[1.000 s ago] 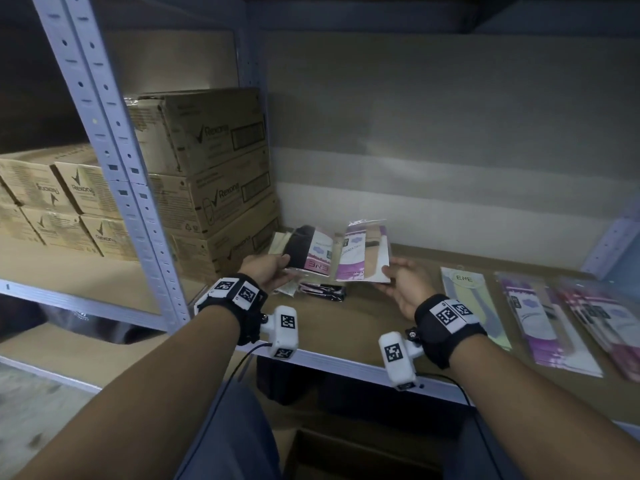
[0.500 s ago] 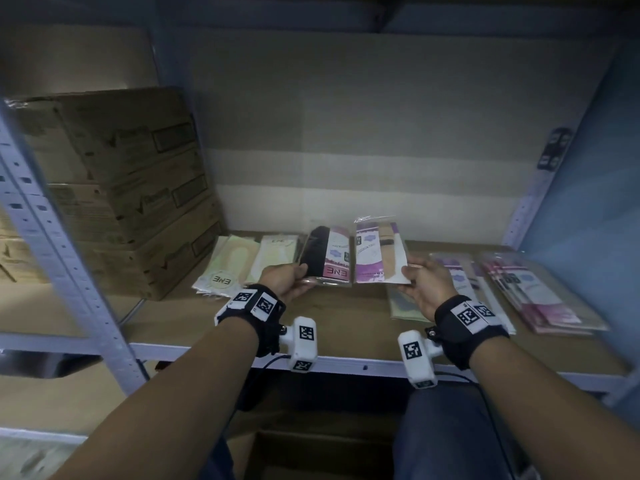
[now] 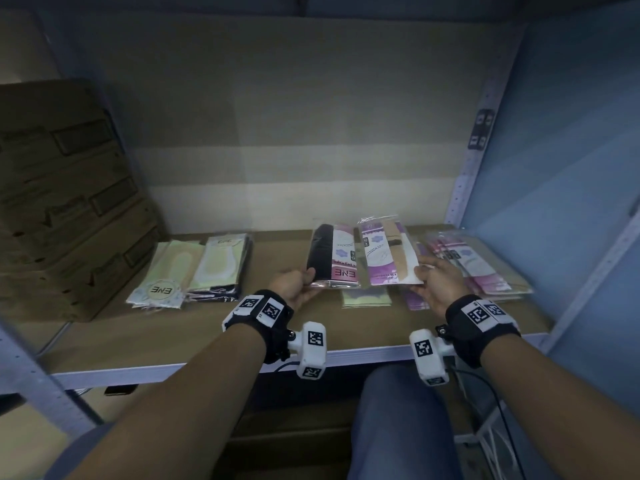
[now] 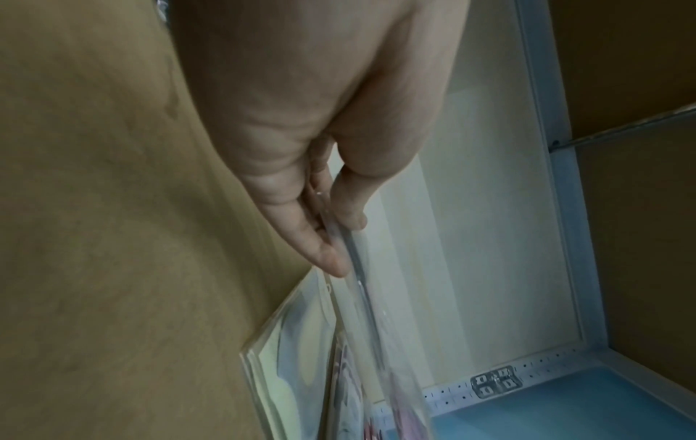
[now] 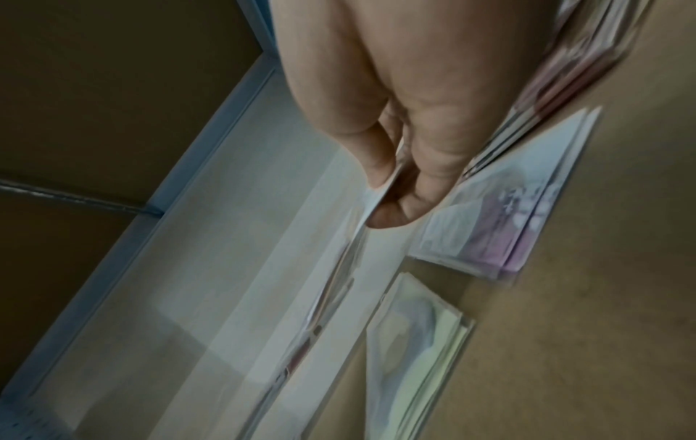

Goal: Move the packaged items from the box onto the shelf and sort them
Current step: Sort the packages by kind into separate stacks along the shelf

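Observation:
My left hand (image 3: pixel 298 282) pinches the near corner of a clear packet with black socks and a pink ENE card (image 3: pixel 332 259), held above the brown shelf board (image 3: pixel 166 327). Thumb and fingers clamp that packet's edge (image 4: pixel 350 238) in the left wrist view. My right hand (image 3: pixel 427 277) pinches a packet with beige socks and a purple card (image 3: pixel 384 258) beside it. In the right wrist view its thin edge (image 5: pixel 376 202) sits between thumb and fingers. Pale green packets (image 3: pixel 365 297) and purple packets (image 3: pixel 414 301) lie on the shelf under the held ones.
Two stacks of pale sock packets (image 3: pixel 173 268) lie at shelf left, next to stacked cardboard cartons (image 3: pixel 65 202). A pile of pink packets (image 3: pixel 474 268) lies at shelf right beside the blue side panel (image 3: pixel 568 168). A cardboard box (image 3: pixel 287 445) sits below, between my legs.
My view has swung right and both hands have carried their packets rightward along the shelf, now over the green and purple packets. Both grips are unchanged.

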Motion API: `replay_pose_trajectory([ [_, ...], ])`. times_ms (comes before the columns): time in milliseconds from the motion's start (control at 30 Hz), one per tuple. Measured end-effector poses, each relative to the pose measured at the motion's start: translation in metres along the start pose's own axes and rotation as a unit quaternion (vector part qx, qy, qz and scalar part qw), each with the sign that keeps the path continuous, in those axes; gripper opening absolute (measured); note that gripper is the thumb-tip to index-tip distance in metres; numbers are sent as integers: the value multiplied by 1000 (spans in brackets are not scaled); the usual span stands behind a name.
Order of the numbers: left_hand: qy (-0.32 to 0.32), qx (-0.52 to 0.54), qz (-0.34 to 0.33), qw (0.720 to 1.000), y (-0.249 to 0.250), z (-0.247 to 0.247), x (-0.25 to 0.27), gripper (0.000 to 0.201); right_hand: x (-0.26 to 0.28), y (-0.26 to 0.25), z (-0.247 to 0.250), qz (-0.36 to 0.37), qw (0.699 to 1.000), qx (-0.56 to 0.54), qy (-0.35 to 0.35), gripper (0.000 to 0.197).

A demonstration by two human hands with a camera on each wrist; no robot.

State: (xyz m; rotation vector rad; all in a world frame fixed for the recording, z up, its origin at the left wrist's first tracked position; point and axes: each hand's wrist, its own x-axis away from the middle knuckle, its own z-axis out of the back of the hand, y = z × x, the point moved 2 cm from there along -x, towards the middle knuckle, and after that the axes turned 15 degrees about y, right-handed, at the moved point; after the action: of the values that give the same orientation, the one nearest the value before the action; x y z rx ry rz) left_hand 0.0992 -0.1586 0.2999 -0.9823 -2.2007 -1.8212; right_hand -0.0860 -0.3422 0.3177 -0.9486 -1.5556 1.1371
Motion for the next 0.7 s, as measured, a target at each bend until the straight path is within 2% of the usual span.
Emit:
replay_pose_trajectory([
  [167, 1, 12, -6, 1000, -9, -16, -4, 24, -7, -5, 17, 13, 999, 28, 17, 33],
  [300, -3, 14, -6, 1000, -16, -26, -5, 31, -21, -3, 27, 37, 996, 64, 59, 30],
  [500, -13, 12, -4, 1000, -19, -28, -11, 27, -33, 0, 35, 36, 988, 112, 103, 33],
  [700, -9, 14, 9, 1000, -21, -24, -14, 30, -34, -4, 35, 85, 950, 260, 150, 39],
])
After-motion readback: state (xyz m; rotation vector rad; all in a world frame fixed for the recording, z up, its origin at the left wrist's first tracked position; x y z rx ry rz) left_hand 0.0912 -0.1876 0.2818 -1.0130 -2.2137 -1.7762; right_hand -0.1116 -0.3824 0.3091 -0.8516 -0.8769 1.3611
